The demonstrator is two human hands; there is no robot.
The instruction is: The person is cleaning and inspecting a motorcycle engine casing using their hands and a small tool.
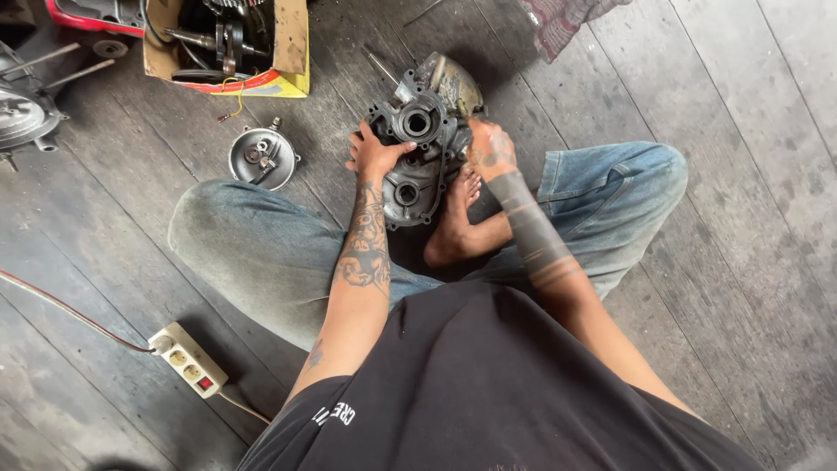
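I am gripping the grey engine case [418,144] with my left hand [375,157] and right hand [490,150] closed on its sides, propped on the floor against my foot [458,218]; bearing bores empty, round cover [261,157] lying left.

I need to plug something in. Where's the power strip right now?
In the head view, the power strip lies on the wooden floor at lower left, beside the person's left knee, with a red cable running off to the left.
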